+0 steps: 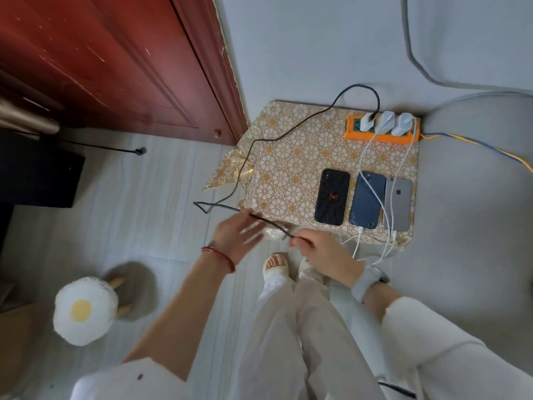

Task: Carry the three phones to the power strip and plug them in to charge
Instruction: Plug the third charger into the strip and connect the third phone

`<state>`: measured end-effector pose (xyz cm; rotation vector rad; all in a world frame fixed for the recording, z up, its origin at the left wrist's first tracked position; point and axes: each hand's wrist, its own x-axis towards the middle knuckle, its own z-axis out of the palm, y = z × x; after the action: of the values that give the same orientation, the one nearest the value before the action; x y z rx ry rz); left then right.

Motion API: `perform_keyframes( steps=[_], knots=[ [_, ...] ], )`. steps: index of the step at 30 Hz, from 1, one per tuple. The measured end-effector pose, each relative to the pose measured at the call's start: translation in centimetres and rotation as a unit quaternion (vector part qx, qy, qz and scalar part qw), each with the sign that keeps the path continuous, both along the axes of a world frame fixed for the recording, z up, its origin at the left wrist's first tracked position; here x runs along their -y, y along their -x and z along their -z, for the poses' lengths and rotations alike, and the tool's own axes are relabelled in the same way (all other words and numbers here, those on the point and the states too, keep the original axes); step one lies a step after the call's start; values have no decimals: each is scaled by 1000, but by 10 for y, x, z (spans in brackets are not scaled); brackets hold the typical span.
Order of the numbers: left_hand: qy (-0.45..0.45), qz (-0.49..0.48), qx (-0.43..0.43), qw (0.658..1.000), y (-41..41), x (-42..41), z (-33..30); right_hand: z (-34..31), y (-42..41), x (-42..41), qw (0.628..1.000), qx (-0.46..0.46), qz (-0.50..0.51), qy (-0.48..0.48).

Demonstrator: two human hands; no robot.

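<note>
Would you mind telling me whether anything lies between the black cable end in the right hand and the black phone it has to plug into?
Nothing visible does. The right hand pinches the black cable just below the table's near edge, and the black phone lies face down, its bottom end toward the hand. Only bare patterned tablecloth lies between them; the left hand is off to the side.

Three phones (366, 199) lie face-down below the orange power strip (382, 129).

Home interior, red wooden door (115, 67), pale tiled floor (144, 226), gold floral cloth (288, 157), fried-egg plush stool (83, 310), slippered foot (275, 265).
</note>
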<state>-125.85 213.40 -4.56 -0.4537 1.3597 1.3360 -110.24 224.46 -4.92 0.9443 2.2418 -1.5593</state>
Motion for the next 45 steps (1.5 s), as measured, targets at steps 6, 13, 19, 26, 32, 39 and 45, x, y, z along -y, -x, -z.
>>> perform_keyframes(
  steps=[6,13,19,26,32,39,45],
  knots=[
    [65,-24,-111,991,25,-6,-2,-3,-6,-17,999,33,-1,34],
    [100,-102,-70,987,43,27,9,3,-28,-25,999,45,-9,-9],
    [-4,43,-64,997,-10,-15,5,-5,17,5,999,-28,10,44],
    [111,-167,-100,975,57,20,11,10,-51,-29,991,128,-32,8],
    [338,148,-225,902,34,25,26,6,-48,-22,999,38,1,-8],
    [-2,530,-453,716,-45,-4,18,1,-23,-17,999,-32,33,15],
    [70,378,-607,695,-30,-2,15,7,-46,-36,999,43,13,6]
  ],
)
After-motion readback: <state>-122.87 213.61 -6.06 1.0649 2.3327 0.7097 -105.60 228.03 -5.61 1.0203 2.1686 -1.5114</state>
